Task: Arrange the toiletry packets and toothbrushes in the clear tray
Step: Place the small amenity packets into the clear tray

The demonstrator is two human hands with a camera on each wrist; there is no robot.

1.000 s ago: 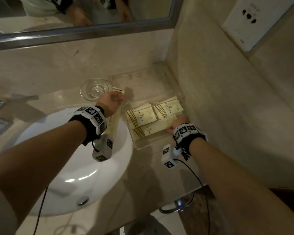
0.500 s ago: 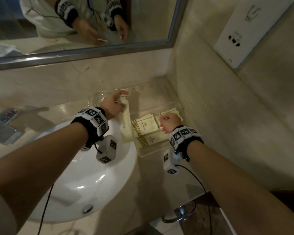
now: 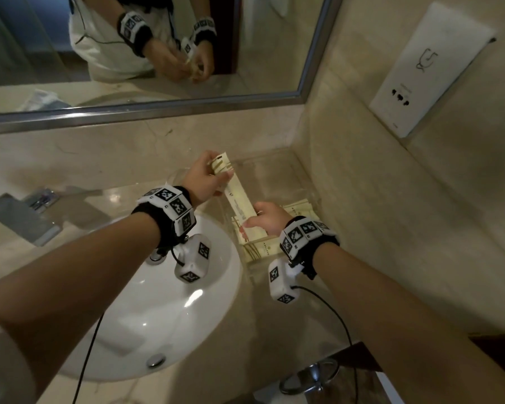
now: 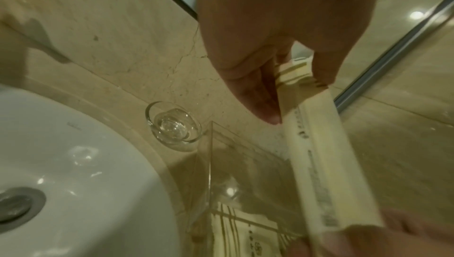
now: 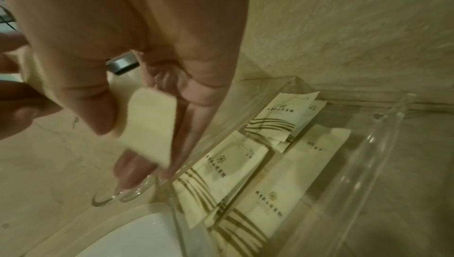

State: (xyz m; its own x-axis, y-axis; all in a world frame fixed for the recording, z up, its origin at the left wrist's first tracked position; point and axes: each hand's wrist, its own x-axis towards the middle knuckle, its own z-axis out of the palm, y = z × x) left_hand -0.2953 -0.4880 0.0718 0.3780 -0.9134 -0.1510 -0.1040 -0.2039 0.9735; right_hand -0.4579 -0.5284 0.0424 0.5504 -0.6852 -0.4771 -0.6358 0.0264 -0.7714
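Two hands share one long toothbrush packet [image 3: 239,199]: my left hand [image 3: 204,177] pinches its far, striped end at about eleven o'clock, and my right hand [image 3: 267,218] pinches the near end between thumb and fingers, with the packet slanting above the clear tray's [image 3: 277,167] left side. Several flat toiletry packets [image 5: 236,162] already lie overlapping in the near half of the tray, a longer one alongside them. I judge the packet light, thin and floppy in its paper sleeve with something stiff inside, so holding both ends keeps it straight; a grip at one end alone would probably let it sag or twist. The sleeve looks smooth and may slip. The tray's walls are thin, transparent and hard to see, and a small glass dish [image 4: 173,124] sits just outside its corner at nine o'clock. Open floor remains toward twelve o'clock; the wall [image 3: 391,199] closes the three o'clock side, the sink [image 3: 169,316] lies at seven.
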